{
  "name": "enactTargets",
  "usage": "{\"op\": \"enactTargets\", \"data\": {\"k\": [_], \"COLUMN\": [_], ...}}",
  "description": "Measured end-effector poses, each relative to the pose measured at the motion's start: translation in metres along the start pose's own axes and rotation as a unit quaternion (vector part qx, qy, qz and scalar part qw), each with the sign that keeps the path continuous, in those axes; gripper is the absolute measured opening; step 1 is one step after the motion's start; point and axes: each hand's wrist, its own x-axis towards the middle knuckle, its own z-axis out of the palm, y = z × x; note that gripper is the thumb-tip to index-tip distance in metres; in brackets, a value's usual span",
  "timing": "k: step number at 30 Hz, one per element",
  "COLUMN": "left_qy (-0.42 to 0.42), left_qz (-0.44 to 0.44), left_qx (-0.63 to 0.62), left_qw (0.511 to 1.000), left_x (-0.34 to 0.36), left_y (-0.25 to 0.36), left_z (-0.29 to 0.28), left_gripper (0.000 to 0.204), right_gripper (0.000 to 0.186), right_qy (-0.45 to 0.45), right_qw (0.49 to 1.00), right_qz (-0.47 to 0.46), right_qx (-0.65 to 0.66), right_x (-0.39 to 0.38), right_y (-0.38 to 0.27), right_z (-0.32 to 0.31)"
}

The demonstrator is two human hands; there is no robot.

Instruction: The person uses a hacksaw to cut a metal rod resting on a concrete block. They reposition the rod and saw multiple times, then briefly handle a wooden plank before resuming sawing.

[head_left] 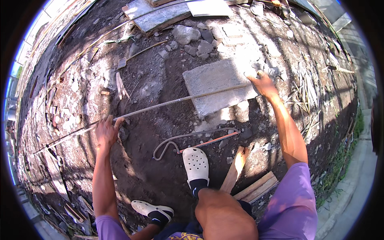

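Note:
A long thin ribbed steel bar [160, 106] runs slantwise from the far left across a flat grey concrete block [220, 76] on the ground. My left hand [107, 131] is closed around the bar, left of the block. At the block's right edge, my right hand [264, 85] has its fingers curled together beside the bar's end. Bright glare there hides what those fingers hold. Below the bar lies a hacksaw [212, 140] with a grey bent frame and an orange blade, close to my white clog [196, 164].
Pieces of wood [256, 188] lie right of my foot. Stones [186, 35] and pale boards [160, 18] are beyond the block. A small hammer-like tool [122, 63] with a wooden handle rests at the upper left. Dry strips [306, 94] litter the right, near a concrete edge [352, 172].

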Motion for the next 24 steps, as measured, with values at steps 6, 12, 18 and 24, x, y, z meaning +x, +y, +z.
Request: {"op": "enactTargets", "data": {"k": [6,12,18,24], "left_qy": [0.03,0.018,0.021,0.186], "left_qz": [0.007,-0.043,-0.044,0.016], "left_qx": [-0.033,-0.082,-0.113,-0.192], "left_qw": [0.999,0.996,0.992,0.963], "left_x": [0.005,-0.004,-0.006,-0.071], "left_y": [-0.011,0.0,0.014,0.07], "left_z": [0.024,0.016,-0.014,0.008], "left_gripper": [0.064,0.064,0.069,0.047], "right_gripper": [0.049,0.036,0.031,0.029], "right_qy": [0.381,-0.058,-0.194,-0.236], "right_qw": [0.904,0.934,0.925,0.91], "right_qz": [-0.191,0.082,-0.177,-0.2], "right_qx": [0.029,0.342,0.273,0.274], "right_x": [-0.096,-0.241,-0.264,-0.25], "right_y": [0.008,-0.039,-0.087,-0.087], "right_z": [0.055,0.2,0.249,0.253]}}
